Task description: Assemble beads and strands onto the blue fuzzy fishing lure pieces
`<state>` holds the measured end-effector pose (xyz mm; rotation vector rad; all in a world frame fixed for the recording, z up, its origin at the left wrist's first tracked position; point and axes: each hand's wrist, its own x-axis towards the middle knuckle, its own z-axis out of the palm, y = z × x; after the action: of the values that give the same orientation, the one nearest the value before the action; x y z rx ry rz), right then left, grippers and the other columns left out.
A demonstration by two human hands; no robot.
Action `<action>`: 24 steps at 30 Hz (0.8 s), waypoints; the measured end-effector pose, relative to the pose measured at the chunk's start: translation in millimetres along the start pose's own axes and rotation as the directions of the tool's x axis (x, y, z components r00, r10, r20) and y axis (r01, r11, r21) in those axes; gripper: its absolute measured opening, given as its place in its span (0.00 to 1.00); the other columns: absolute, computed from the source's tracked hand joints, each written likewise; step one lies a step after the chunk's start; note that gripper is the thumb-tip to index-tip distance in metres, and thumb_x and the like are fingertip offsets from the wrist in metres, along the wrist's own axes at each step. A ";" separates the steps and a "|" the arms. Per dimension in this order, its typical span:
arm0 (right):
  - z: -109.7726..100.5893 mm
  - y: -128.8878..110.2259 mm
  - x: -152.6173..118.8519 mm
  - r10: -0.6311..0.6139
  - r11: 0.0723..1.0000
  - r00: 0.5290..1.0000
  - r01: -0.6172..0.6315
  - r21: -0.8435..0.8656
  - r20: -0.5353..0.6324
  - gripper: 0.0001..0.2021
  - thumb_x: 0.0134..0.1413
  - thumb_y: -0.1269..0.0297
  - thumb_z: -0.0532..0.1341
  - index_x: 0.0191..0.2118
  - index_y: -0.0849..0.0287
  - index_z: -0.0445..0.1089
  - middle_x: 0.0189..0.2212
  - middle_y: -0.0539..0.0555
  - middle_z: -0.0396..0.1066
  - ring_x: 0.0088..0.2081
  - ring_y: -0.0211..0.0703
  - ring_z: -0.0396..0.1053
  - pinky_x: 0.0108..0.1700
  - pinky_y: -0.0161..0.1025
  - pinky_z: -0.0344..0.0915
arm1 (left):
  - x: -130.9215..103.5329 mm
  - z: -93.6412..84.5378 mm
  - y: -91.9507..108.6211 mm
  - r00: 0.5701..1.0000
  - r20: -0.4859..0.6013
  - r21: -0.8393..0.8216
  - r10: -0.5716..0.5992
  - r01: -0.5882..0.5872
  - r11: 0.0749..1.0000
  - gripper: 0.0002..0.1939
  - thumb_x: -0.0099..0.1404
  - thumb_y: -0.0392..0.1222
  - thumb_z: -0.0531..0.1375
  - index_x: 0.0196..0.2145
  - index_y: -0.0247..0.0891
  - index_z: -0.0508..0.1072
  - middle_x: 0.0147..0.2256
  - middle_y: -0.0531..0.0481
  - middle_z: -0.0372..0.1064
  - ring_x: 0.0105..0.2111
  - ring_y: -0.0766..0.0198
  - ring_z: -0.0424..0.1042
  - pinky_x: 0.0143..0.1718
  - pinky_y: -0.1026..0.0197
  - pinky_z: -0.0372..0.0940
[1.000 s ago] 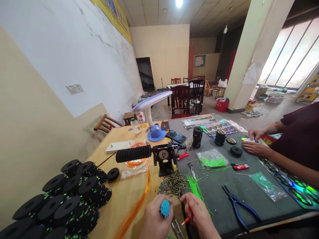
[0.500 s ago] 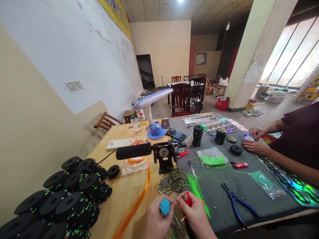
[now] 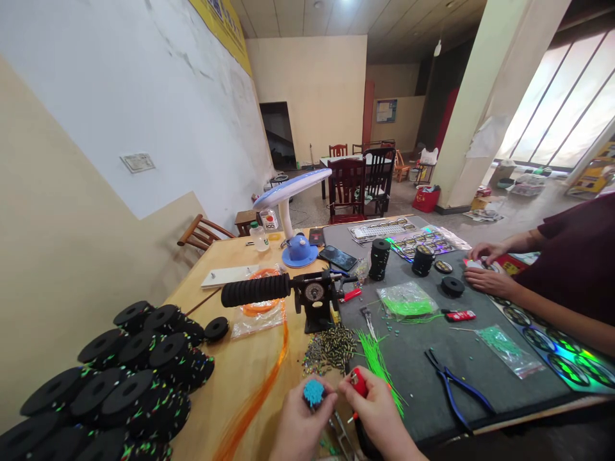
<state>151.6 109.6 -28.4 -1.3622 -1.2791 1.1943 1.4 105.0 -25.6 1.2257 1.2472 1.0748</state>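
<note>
My left hand [image 3: 303, 416] is closed round a tight bundle of thin blue strands [image 3: 314, 393], whose ends face up towards me. In my right hand [image 3: 377, 410] is a red lighter [image 3: 357, 381], its metal top pointing up and left. Both hands are close together over the front of the table, the lighter beside the bundle and apart from it. No flame shows. Just beyond my hands lies a heap of small dark and brass-coloured beads [image 3: 336, 346]. Bright green strands [image 3: 377, 365] lie right of them. Under my hands, metal scissors or tweezers [image 3: 342, 435] are partly hidden.
A black winding device [image 3: 314, 301] stands mid-table, orange strands [image 3: 269, 378] to its left. Black foam spools [image 3: 115, 390] are stacked at left. Blue-handled pliers [image 3: 456, 387] lie on the grey mat [image 3: 408, 397]. At right, a co-worker's hands [image 3: 487, 269] handle stickers.
The view has shifted slightly. My hands stay almost where they were, with the bundle and lighter still held. The co-worker's hands have moved a little over the sticker.
</note>
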 end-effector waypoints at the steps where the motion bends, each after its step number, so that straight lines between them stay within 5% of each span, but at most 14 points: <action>1: -3.2 -0.4 0.3 -0.019 0.999 1.000 0.019 -0.036 -0.010 0.15 0.46 0.51 0.61 0.27 0.59 0.67 0.22 0.49 0.67 0.25 0.39 0.63 0.29 0.33 0.60 | 0.1 -0.5 0.6 1.000 0.001 -0.014 -0.013 0.013 1.000 0.14 0.50 0.48 0.68 0.24 0.35 0.73 0.21 0.51 0.67 0.24 0.64 0.64 0.27 0.65 0.61; 6: -48.3 10.4 6.2 -0.142 0.891 0.976 0.053 -0.451 -0.166 0.22 0.55 0.51 0.55 0.49 0.60 0.65 0.27 0.53 0.73 0.28 0.46 0.71 0.33 0.39 0.65 | 0.5 -0.5 2.0 0.993 -0.018 -0.107 -0.120 0.117 0.987 0.22 0.44 0.57 0.70 0.24 0.35 0.72 0.18 0.57 0.61 0.19 0.69 0.56 0.21 0.67 0.55; 11: -99.6 48.6 14.9 -0.385 0.604 0.890 0.041 -0.796 -0.246 0.17 0.58 0.64 0.48 0.46 0.65 0.69 0.38 0.65 0.75 0.38 0.56 0.72 0.41 0.49 0.67 | -0.2 0.0 1.0 0.981 -0.032 -0.193 -0.189 0.180 0.965 0.27 0.39 0.61 0.71 0.25 0.35 0.71 0.17 0.58 0.59 0.17 0.71 0.55 0.19 0.67 0.53; 14: -102.9 51.5 11.4 -0.480 0.568 0.845 0.094 -0.817 -0.237 0.16 0.56 0.65 0.51 0.45 0.64 0.71 0.40 0.66 0.75 0.42 0.59 0.70 0.45 0.53 0.65 | 0.0 0.1 -1.9 0.985 -0.042 -0.220 -0.170 0.157 0.963 0.24 0.42 0.59 0.71 0.25 0.35 0.72 0.18 0.57 0.62 0.18 0.70 0.58 0.21 0.67 0.55; 16: -90.0 40.8 5.2 -0.490 0.646 0.842 0.177 -0.743 -0.226 0.14 0.55 0.62 0.56 0.43 0.60 0.73 0.42 0.64 0.74 0.46 0.59 0.68 0.50 0.54 0.63 | 0.9 0.9 -5.7 0.986 -0.054 -0.240 -0.155 0.138 0.961 0.23 0.44 0.57 0.71 0.26 0.35 0.72 0.18 0.57 0.63 0.18 0.70 0.59 0.21 0.67 0.55; 19: -53.9 20.0 -4.2 -0.318 0.869 0.942 0.245 -0.430 -0.108 0.11 0.55 0.56 0.59 0.37 0.54 0.75 0.37 0.59 0.75 0.43 0.55 0.69 0.47 0.48 0.64 | 2.6 3.0 -10.1 0.986 -0.070 -0.267 -0.150 0.126 0.955 0.24 0.43 0.59 0.71 0.26 0.35 0.72 0.18 0.58 0.62 0.17 0.71 0.58 0.20 0.67 0.54; 21: -27.0 10.6 -7.5 -0.122 0.986 0.992 0.122 -0.117 0.007 0.14 0.55 0.50 0.59 0.35 0.55 0.75 0.34 0.58 0.75 0.37 0.51 0.71 0.41 0.44 0.66 | 2.4 3.9 -9.3 0.987 -0.070 -0.268 -0.144 0.120 0.956 0.25 0.42 0.59 0.71 0.26 0.35 0.72 0.18 0.58 0.62 0.17 0.71 0.58 0.20 0.67 0.54; 24: 3.9 4.2 -7.6 0.059 0.960 0.993 -0.085 0.267 0.103 0.18 0.46 0.46 0.65 0.33 0.58 0.74 0.29 0.54 0.74 0.34 0.46 0.70 0.38 0.40 0.66 | -0.5 2.9 -3.0 0.988 -0.043 -0.238 -0.149 0.135 0.962 0.24 0.44 0.59 0.70 0.26 0.34 0.73 0.17 0.57 0.62 0.18 0.71 0.59 0.21 0.67 0.54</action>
<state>148.3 101.7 -32.6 -1.1713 -1.0906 1.4419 4.1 104.1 -28.7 0.9168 1.1966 1.1246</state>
